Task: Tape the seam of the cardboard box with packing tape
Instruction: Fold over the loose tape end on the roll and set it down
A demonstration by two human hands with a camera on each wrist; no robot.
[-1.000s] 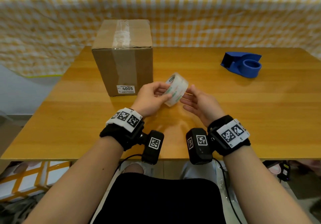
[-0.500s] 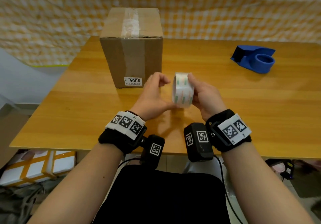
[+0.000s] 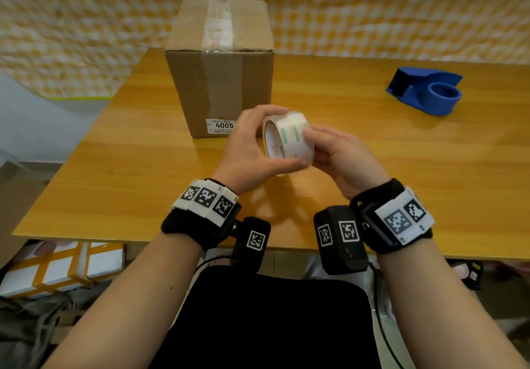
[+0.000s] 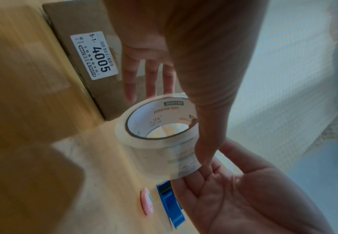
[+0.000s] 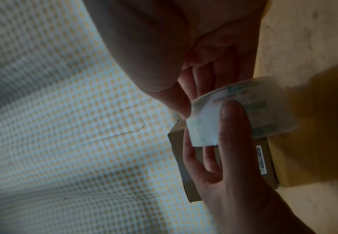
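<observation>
Both hands hold the clear roll of packing tape (image 3: 288, 139) above the wooden desk (image 3: 372, 151), just in front of the brown cardboard box (image 3: 220, 82). Since half a second ago the roll has turned: it stood edge-on with its band facing the head camera, now it is tilted so the white printed core faces left and up. Left hand (image 3: 252, 145) wraps it from the left, fingers over the top and thumb underneath, gripping it. Right hand (image 3: 338, 156) grips the right side, its thumb tip laid on the outer band (looks like feeling for the loose end). In the right wrist view a short free flap of tape seems to stand off the roll by the left hand's thumb, blurry though, not sure.

Meaning for the task: likely still at the find-the-end step, nothing pulled out yet. The box stands upright on the desk, flaps down, a strip of clear tape already visible along its top seam and down the front; label reads 4005. No new tape on it.

Blue plastic tape dispenser (image 3: 427, 90) sits empty, well apart to the right. A small pink round thing (image 4: 147, 201) lies near it in the left wrist view, cannot tell what.
</observation>
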